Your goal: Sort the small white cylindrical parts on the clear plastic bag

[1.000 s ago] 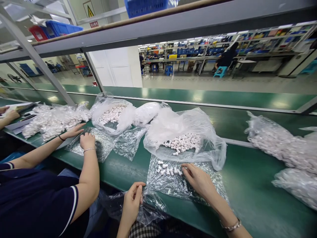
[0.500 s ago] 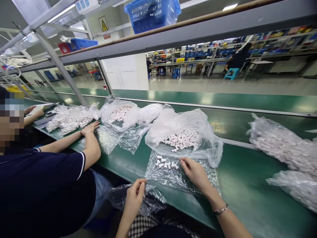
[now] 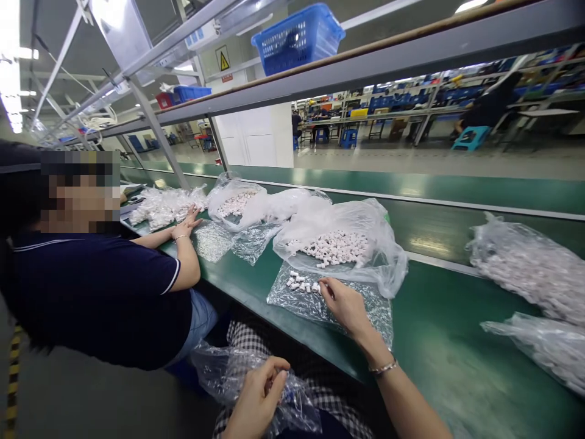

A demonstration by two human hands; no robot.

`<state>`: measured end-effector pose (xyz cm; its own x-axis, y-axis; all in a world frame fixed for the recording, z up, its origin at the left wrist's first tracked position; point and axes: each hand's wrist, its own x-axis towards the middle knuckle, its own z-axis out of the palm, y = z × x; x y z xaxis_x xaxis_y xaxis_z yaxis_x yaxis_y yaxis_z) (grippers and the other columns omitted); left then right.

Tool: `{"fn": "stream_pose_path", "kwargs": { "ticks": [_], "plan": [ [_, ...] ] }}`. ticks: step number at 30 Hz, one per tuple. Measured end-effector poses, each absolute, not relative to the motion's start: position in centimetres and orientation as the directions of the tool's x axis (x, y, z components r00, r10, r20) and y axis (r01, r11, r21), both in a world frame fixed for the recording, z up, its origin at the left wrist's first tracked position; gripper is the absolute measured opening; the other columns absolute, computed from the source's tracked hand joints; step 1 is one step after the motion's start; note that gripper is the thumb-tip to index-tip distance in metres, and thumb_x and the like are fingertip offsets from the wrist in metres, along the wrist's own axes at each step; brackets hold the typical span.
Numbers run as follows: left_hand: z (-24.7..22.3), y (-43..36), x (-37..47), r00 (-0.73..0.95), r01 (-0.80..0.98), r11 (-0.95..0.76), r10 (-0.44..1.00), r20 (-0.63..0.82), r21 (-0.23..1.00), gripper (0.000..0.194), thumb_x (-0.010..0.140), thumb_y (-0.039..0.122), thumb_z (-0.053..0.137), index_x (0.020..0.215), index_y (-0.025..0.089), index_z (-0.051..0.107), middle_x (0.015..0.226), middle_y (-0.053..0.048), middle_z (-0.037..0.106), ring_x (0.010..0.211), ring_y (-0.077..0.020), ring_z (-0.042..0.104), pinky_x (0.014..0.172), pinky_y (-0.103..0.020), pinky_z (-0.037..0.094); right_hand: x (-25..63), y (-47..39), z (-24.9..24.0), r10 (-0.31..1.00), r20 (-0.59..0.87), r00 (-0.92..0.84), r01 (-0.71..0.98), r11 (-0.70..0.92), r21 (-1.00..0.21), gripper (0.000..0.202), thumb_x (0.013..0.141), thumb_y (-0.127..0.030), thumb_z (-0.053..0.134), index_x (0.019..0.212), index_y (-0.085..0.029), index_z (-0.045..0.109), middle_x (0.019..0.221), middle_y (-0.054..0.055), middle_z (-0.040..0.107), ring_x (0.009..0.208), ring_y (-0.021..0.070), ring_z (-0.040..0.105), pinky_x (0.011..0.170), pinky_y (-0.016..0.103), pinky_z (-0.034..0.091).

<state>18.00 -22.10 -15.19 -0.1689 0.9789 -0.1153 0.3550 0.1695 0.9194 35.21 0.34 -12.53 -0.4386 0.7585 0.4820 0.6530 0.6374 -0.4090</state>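
Observation:
Several small white parts [image 3: 301,283] lie in a group on flat clear plastic bags [image 3: 292,305] at the bench's front edge. My right hand [image 3: 345,305] reaches over them, thumb and fingertips together at the group's right end; whether a part is between them is too small to tell. Low over my lap, my left hand [image 3: 262,390] pinches a loose clear bag [image 3: 219,372]. Just behind the group, a large open bag [image 3: 388,256] holds a heap of white parts [image 3: 340,246].
A co-worker [image 3: 105,286] sits close on the left, hands by another bag of parts [image 3: 167,206]. Filled bags [image 3: 530,262] lie at the right. An overhead shelf [image 3: 388,61] carries a blue basket [image 3: 299,39]. The green bench [image 3: 443,329] spans the view.
The view has turned left. My right hand has shifted left onto the end of the small group. My left hand has lowered with the clear bag, farther from the bench edge.

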Motion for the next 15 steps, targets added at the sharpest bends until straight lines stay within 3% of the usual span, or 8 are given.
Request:
{"fn": "stream_pose_path", "kwargs": {
  "ticks": [6, 11, 15],
  "plan": [
    [-14.7, -23.6, 18.5, -0.179, 0.399, 0.182, 0.977, -0.119, 0.899, 0.037, 0.097, 0.046, 0.042, 0.106, 0.018, 0.065, 0.062, 0.002, 0.05, 0.059, -0.0151, 0.056, 0.057, -0.023, 0.039, 34.4, 0.8, -13.2, 0.763, 0.366, -0.533, 0.638, 0.647, -0.418, 0.033, 0.097, -0.021, 0.043, 0.123, -0.025, 0.063, 0.108, 0.003, 0.072, 0.093, 0.0208, 0.068, 0.068, 0.026, 0.045],
    [-15.0, -24.1, 18.3, -0.175, 0.396, 0.17, 0.979, -0.108, 0.902, 0.036, 0.097, 0.046, 0.042, 0.105, 0.018, 0.065, 0.062, 0.002, 0.05, 0.059, -0.0147, 0.056, 0.058, -0.023, 0.04, 33.4, 0.8, -13.8, 0.735, 0.31, -0.603, 0.613, 0.676, -0.409, 0.034, 0.094, -0.018, 0.044, 0.118, -0.027, 0.067, 0.094, 0.003, 0.072, 0.085, 0.0218, 0.067, 0.068, 0.027, 0.045],
    [-15.4, -24.0, 18.0, -0.166, 0.399, 0.144, 0.983, -0.083, 0.906, 0.035, 0.097, 0.044, 0.043, 0.104, 0.019, 0.066, 0.061, 0.002, 0.051, 0.058, -0.0145, 0.056, 0.058, -0.023, 0.04, 32.8, 0.6, -14.1, 0.705, 0.287, -0.649, 0.565, 0.699, -0.438, 0.036, 0.092, -0.017, 0.046, 0.117, -0.032, 0.068, 0.097, 0.0, 0.073, 0.087, 0.0195, 0.068, 0.071, 0.026, 0.045]
  ]
}}
